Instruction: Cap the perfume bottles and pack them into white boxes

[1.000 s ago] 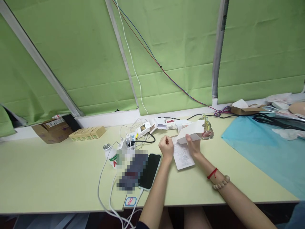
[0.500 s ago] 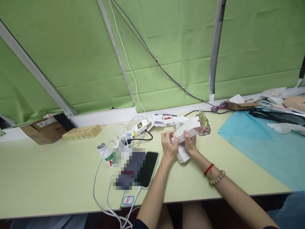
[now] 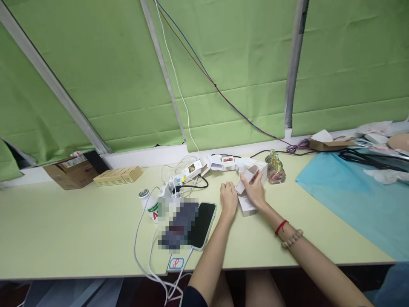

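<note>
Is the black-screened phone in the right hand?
No, the right hand holds a white box, while the phone lies on the table.

White box (image 3: 240, 186) in the right hand (image 3: 255, 190), left hand (image 3: 228, 198) close by

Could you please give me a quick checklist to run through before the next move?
1. Right hand has hold of the white carton: ok, it is wrapped around it.
2. Contents of the carton: cannot tell, though its upper end appears open.
3. Left hand free: cannot tell; its fingers are curled, hiding the palm.
4. Glass bottles clear of the right hand: ok, they stand apart from it.
5. Phone clear of the left forearm: ok, though they lie close together.
6. White cables kept on the table: not ok, some hang over the front edge.
</note>
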Tool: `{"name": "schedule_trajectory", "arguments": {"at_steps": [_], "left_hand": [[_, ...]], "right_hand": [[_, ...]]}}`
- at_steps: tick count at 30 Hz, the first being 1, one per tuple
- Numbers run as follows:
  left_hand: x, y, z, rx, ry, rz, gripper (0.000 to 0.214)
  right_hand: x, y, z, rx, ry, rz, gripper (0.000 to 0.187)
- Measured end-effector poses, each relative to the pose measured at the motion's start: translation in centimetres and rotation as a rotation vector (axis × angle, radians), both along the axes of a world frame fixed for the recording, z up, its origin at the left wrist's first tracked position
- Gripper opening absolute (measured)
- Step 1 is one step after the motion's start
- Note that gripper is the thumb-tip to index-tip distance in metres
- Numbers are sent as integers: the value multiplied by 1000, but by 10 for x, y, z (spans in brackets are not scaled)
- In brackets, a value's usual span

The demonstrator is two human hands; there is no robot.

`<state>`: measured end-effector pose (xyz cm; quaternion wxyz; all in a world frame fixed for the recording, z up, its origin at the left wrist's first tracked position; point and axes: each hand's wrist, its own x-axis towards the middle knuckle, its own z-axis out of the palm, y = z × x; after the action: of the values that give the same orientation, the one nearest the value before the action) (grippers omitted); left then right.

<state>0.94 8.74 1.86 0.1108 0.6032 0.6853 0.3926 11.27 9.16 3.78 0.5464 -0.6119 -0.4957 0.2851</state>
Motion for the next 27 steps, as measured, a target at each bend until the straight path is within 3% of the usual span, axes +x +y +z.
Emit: {"name": "schedule_trajectory", "arguments": {"at_steps": [4, 7, 14, 19, 23, 27], "left_hand": [[0, -3, 5, -147, 110, 3, 40], [0, -3, 5, -190, 68, 15, 33], [-4, 3, 2, -209, -8, 77, 56], [0, 1, 0, -194, 55, 78, 41], [2, -2, 0, -141, 59, 51, 43], [-1, 1, 0, -194, 25, 17, 42]], "right_hand": [[0, 1, -1, 27, -29, 11, 89], [-1, 3, -4, 113, -24, 28, 88], [-3, 1, -6, 320, 201, 78, 83], [-7, -1, -4, 446, 169, 33, 84], [-7, 1, -6, 487, 147, 41, 87], [-6, 2, -7, 478, 152, 47, 89]]}}
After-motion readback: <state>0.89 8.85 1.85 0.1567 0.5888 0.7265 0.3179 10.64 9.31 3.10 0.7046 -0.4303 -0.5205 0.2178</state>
